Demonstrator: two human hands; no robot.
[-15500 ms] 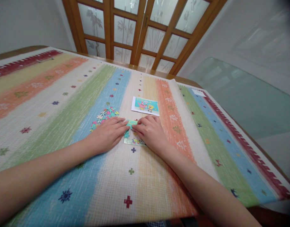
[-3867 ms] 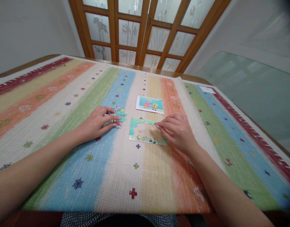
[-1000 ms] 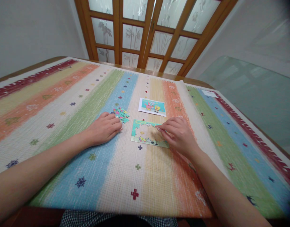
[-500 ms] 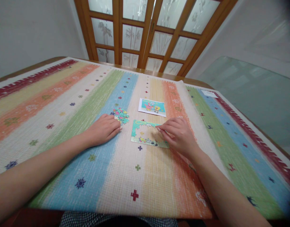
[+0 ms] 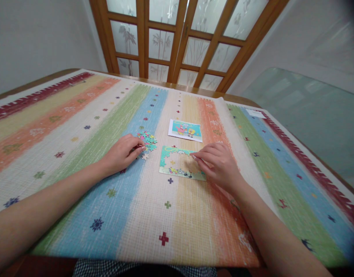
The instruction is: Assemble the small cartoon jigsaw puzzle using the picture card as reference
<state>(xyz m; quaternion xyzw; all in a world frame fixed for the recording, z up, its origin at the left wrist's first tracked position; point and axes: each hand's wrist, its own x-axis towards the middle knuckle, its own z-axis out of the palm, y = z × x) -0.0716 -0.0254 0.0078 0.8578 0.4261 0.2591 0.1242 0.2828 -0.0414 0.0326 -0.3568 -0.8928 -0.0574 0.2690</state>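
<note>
A small jigsaw frame (image 5: pixel 177 165) lies on the striped cloth with its border pieces joined and its middle bare. My right hand (image 5: pixel 217 163) rests on the frame's right end, fingers pressed together at the top edge. A heap of loose puzzle pieces (image 5: pixel 148 140) sits left of the frame. My left hand (image 5: pixel 121 154) lies at the heap's near edge with its fingertips curled among the pieces. One pale loose piece (image 5: pixel 145 156) lies just beside those fingertips. A picture card (image 5: pixel 185 130) with cartoon figures lies beyond the frame.
The striped tablecloth (image 5: pixel 78 127) covers a wooden table. A wooden door with frosted glass panes (image 5: pixel 177 38) stands behind the table. A glass tabletop (image 5: pixel 304 111) is to the right. A small white label (image 5: pixel 254 114) lies at the cloth's far right.
My left hand has drawn back slightly to the left from the heap's edge, and one pale piece now lies free beside its fingertips. My right hand has stayed on the frame.
</note>
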